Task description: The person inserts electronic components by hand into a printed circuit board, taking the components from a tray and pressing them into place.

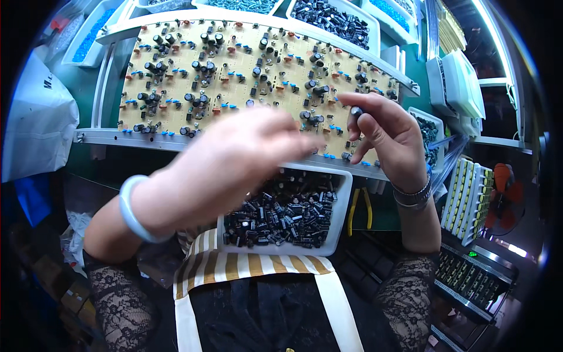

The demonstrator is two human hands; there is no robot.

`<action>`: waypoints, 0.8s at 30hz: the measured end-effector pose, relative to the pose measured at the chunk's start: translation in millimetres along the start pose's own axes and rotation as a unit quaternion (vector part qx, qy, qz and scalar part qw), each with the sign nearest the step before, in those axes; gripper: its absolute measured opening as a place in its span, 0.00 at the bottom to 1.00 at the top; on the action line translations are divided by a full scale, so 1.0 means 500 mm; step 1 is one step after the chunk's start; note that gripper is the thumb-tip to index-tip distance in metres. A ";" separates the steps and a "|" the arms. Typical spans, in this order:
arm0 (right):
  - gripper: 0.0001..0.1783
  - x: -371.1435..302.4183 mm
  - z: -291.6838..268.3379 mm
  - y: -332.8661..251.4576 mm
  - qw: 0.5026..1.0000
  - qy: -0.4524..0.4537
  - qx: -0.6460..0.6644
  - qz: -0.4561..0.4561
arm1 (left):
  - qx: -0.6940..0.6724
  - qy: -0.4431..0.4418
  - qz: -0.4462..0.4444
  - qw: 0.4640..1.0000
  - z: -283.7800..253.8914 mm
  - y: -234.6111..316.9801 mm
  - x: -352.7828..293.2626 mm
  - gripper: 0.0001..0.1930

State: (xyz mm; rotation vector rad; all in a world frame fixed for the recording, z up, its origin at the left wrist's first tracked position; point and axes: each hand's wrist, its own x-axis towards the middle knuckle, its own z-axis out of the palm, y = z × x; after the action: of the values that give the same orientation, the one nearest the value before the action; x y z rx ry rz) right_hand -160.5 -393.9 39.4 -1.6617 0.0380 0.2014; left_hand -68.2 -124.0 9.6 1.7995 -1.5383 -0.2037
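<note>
Shows a white bag point(41, 120) between nine and ten o'clock, then small blue parts point(92, 40) at ten. Spans the twelve o'clock side with a tan circuit-board panel point(167, 119), crowded with upright components point(264, 43). Holds the left hand point(252, 138) over the panel's lower edge, slightly toward eleven from centre, blurred, with fingers pointing toward two; cannot tell how far open, or whether gripping anything. Has at six a white tray point(345, 205) heaped with dark capacitors point(293, 216). With the right hand point(390, 132), at two, pinches a single capacitor point(356, 110) between thumb and forefinger above the panel's right part, with the other fingers loosely bent. Shows a yellow-handled tool point(369, 210) at four, just beside the tray, then an orange fan point(505, 193) at three.
</note>
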 end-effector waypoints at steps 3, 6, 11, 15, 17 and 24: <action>0.16 -0.008 0.002 0.016 1.000 -0.017 0.019 -0.001 | 0.107 0.073 -0.028 0.991 -0.042 -0.054 0.028 0.17; 0.15 -0.013 0.015 0.024 0.998 -0.027 0.054 -0.011 | 0.113 0.100 -0.079 0.985 -0.065 -0.087 0.042 0.13; 0.12 -0.033 0.024 0.013 0.996 0.003 0.084 -0.023 | 0.199 0.082 -0.049 0.975 -0.088 -0.113 0.048 0.08; 0.12 -0.048 0.002 0.021 0.995 0.023 0.091 -0.036 | 0.221 0.060 -0.030 0.973 -0.092 -0.141 0.056 0.08; 0.12 -0.051 -0.004 0.026 0.994 0.028 0.100 -0.042 | 0.246 0.050 -0.023 0.968 -0.091 -0.146 0.062 0.07; 0.13 -0.048 0.001 0.028 0.984 0.069 0.126 -0.105 | 0.287 0.011 0.016 0.958 -0.095 -0.143 0.080 0.06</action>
State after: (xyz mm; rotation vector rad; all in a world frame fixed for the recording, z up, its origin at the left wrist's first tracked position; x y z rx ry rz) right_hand -186.3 -397.2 29.5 -1.4120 -0.0077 -0.0770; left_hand 25.0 -139.5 12.5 2.1988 -1.7253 0.3152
